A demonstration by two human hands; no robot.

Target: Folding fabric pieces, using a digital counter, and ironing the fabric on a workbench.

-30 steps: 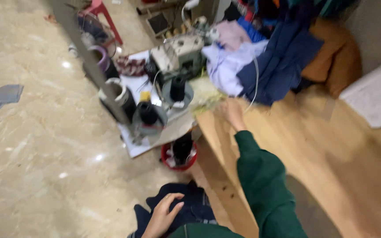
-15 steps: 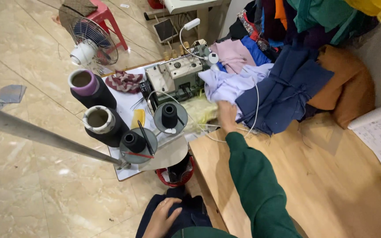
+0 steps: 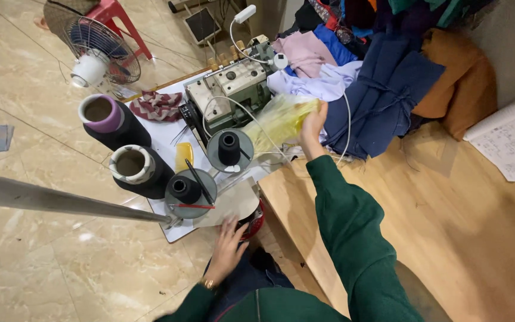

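My right hand (image 3: pixel 312 122) grips a yellow-green plastic bag (image 3: pixel 278 122) and holds it up beside the grey sewing machine (image 3: pixel 230 89). My left hand (image 3: pixel 227 244) rests with fingers spread on a pale paper or card sheet (image 3: pixel 233 206) at the near edge of the machine's table, above dark blue cloth (image 3: pixel 242 277) on my lap. Both arms wear dark green sleeves. Two black thread cones (image 3: pixel 229 148) stand on round holders in front of the machine.
Two larger black yarn cones (image 3: pixel 129 164) stand at the left. A grey metal pole (image 3: pixel 61 200) crosses from the left. A fan (image 3: pixel 99 50) and red stool (image 3: pixel 117 12) stand on the tiled floor. Piled clothes (image 3: pixel 382 83) lie on the wooden platform (image 3: pixel 448 214); a paper sheet (image 3: pixel 511 140) lies at right.
My right hand has lifted the yellow-green bag off the table. My left hand has risen from the dark cloth on my lap to the pale sheet. The camera has swung about.
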